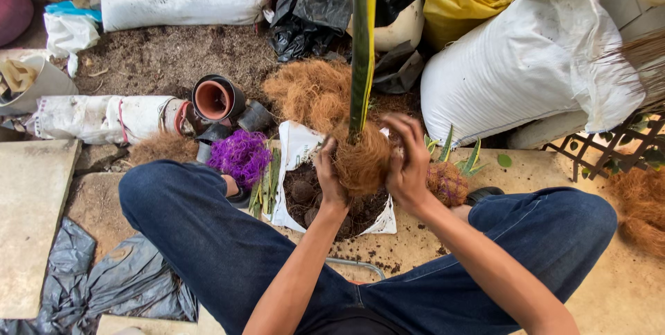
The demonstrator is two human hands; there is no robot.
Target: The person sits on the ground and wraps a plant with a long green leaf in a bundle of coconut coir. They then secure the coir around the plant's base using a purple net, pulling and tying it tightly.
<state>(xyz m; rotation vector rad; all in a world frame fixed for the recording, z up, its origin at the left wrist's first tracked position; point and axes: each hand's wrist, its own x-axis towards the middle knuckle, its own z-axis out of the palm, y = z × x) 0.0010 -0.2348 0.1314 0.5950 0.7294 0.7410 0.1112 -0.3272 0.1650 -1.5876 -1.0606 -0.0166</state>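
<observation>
Both hands cup a ball of brown coconut fibre (361,162) wrapped around the base of a tall green leaf with yellow edges (363,37). My left hand (328,177) presses the ball's left side. My right hand (407,163) curls over its right side and top. The ball hangs above an open white bag of dark soil (299,196) that lies between my knees. A finished small fibre ball with short green leaves (449,177) rests just right of my right hand.
A pile of loose coconut fibre (308,92) lies behind the bag. A purple string tangle (240,157), cut leaf strips (264,189), terracotta and black pots (216,99), white sacks (533,58), black plastic (312,9) and a concrete slab (31,217) surround me.
</observation>
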